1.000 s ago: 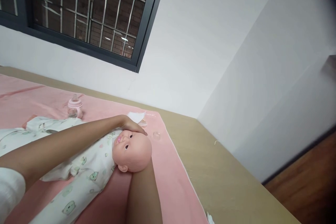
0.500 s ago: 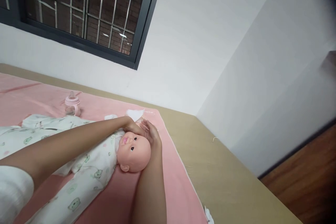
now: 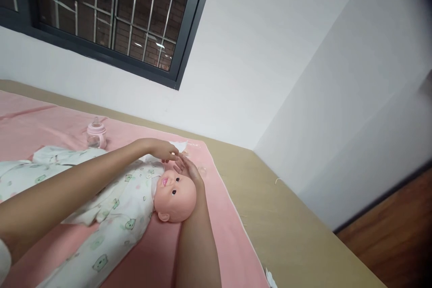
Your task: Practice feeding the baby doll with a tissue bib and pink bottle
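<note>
A baby doll (image 3: 177, 198) lies on its back on a pink cloth (image 3: 232, 238), dressed in a white outfit with green bear prints (image 3: 116, 204). From below, my right arm passes under its bald head, and my right hand (image 3: 189, 170) rests beside the head's far side, its fingers apart. Over the doll's chest reaches my left arm. Bent fingers bring my left hand (image 3: 162, 149) close to my right fingertips, its thumb and fingers pinched together; anything between them is too small to make out. A white tissue-like piece (image 3: 180, 146) shows just behind.
A pink baby bottle (image 3: 96, 134) with a handle stands upright near the cloth's back edge. Right of my right hand lies a small clear object (image 3: 202, 171). The tan surface (image 3: 270, 229) meets white walls, with a barred window (image 3: 114, 13) above.
My left hand has lifted slightly off the doll's head, its fingers now bent toward my right fingertips. The clear object beside my right hand has come into view. The view has shifted slightly.
</note>
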Motion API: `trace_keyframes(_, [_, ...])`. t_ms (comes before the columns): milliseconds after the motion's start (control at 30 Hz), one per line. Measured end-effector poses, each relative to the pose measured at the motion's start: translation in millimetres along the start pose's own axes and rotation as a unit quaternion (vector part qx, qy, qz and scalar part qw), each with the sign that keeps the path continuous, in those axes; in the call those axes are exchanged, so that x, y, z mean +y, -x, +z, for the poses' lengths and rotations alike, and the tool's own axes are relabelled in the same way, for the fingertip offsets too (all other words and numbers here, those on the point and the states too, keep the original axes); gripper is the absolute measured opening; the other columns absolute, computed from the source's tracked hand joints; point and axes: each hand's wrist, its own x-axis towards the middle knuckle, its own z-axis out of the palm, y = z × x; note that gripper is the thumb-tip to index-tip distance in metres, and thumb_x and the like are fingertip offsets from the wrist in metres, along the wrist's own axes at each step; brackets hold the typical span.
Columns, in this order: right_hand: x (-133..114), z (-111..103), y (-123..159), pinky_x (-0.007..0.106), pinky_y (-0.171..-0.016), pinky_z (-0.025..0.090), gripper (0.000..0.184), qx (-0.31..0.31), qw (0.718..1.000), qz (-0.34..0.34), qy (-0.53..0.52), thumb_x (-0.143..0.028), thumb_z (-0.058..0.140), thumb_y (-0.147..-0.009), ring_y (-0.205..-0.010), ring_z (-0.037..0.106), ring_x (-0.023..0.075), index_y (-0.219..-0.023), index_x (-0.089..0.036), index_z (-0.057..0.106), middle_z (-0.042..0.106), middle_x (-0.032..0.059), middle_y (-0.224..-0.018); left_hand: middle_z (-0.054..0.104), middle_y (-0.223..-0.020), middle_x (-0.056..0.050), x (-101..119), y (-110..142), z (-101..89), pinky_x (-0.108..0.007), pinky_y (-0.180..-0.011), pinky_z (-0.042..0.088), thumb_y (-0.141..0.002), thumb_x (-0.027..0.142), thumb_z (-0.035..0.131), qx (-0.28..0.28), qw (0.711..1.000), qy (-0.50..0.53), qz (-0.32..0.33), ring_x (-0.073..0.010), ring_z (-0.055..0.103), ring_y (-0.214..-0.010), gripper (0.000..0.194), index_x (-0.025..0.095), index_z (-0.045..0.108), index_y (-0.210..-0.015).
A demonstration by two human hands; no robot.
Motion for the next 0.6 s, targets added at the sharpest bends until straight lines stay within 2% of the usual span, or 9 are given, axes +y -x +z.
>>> trace_keyframes(100, [2.1,-4.3,-2.6,0.026,-0.086,0.05,0.041,0.0,0.999,0.029,-0.028,-0.036,0.076,-0.068,-0.098,0.062,0.0151,-0.104,-0.02,0.066,0.068,0.0042,-0.103,0.066,-0.115,-0.011,1.4,27.1,-1.4,-0.034,-0.082,0.046,-0.091,0.038,0.038,0.057,0.995,-0.076,-0.02,-0.0264,0.062,-0.097,0.043,0.018,0.06,-0.122])
trace_keyframes(233, [-4.2,-3.0,2.1,0.026,-0.088,0.049,0.04,-0.008,0.999,-0.015,-0.031,-0.034,0.079,-0.064,-0.105,0.061,0.0162,-0.101,-0.022,0.069,0.066,0.0043,-0.117,0.064,-0.12,-0.009,3.8,55.4,-0.6,-0.032,-0.08,0.045,-0.093,0.038,0.036,0.089,0.993,-0.073,-0.036,-0.0259,0.061,-0.099,0.042,0.021,0.059,-0.124])
trace_keyframes(333, [-18.6,-2.4,8.4,0.027,-0.092,0.048,0.038,-0.004,0.998,-0.06,-0.018,-0.037,0.079,-0.065,-0.108,0.06,0.0172,-0.099,-0.021,0.071,0.065,0.0052,-0.12,0.066,-0.118,-0.008,4.0,70.4,1.6,-0.032,-0.079,0.045,-0.093,0.038,0.036,0.112,0.991,-0.059,-0.039,-0.0255,0.062,-0.098,0.041,0.022,0.059,-0.124])
trace_keyframes(500, [-54.5,-5.8,21.8,0.029,-0.09,0.049,0.035,0.062,0.988,-0.103,0.098,-0.038,0.079,-0.061,-0.096,0.063,0.0176,-0.088,-0.017,0.073,0.071,0.0062,-0.101,0.062,-0.127,-0.008,-0.2,85.8,8.2,-0.033,-0.088,0.045,-0.093,0.044,0.037,0.178,0.984,-0.015,-0.01,-0.0271,0.059,-0.11,0.045,0.022,0.056,-0.127])
trace_keyframes(600, [-75.5,-2.4,29.9,0.029,-0.078,0.05,0.027,0.12,0.958,-0.1,0.24,-0.024,0.074,-0.056,-0.081,0.063,0.0165,-0.082,-0.016,0.071,0.069,0.004,-0.086,0.056,-0.135,-0.011,-6.1,88.5,10.8,-0.034,-0.093,0.044,-0.091,0.047,0.04,0.219,0.976,-0.001,-0.007,-0.028,0.055,-0.118,0.06,0.019,0.038,-0.143])
